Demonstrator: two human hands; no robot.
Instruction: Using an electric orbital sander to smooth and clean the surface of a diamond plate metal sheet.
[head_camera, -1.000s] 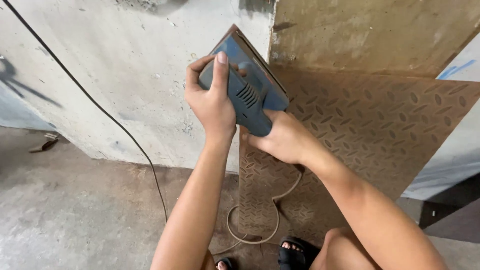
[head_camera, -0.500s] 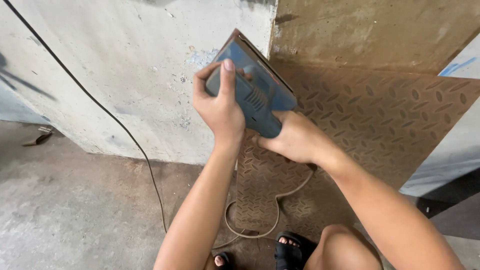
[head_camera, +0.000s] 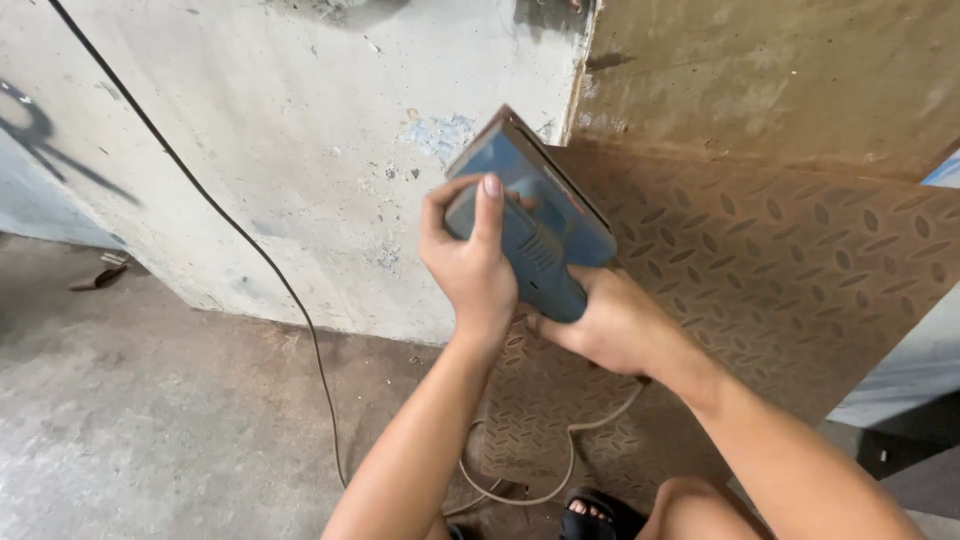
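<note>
Both hands on a blue electric sander (head_camera: 535, 235), pad pressed flat against the edge of a rusty checker-pattern steel plate (head_camera: 760, 270) leaning on the wall.

Left hand (head_camera: 470, 265): grip closed over the front of the sander body, index finger laid straight along the top, thumb wrapped round the near side. Right hand (head_camera: 610, 325): grip closed on the rear handle end, fingers curled underneath and mostly hidden.

Versus half a second back: sander and both hands sit slightly lower and further right along the plate edge; against the frame a full second back, clearly shifted rightward and down. Hold unchanged in all three frames, same finger layout. View also drifted a little, more of the grey wall now on the left.

Sander location: at the plate's upper left edge, right where the plate meets the pale concrete wall (head_camera: 300, 150). Small patch of bluish scuffed paint on the wall just left of the tool's tip.

Black cable (head_camera: 250, 250) runs diagonally down the wall to the concrete floor (head_camera: 150, 420), well apart from the hands. Light-coloured power cord (head_camera: 560, 470) loops on the floor below the forearms. Black sandal (head_camera: 600, 515) with toes visible at the bottom edge, just beside the cord loop.
</note>
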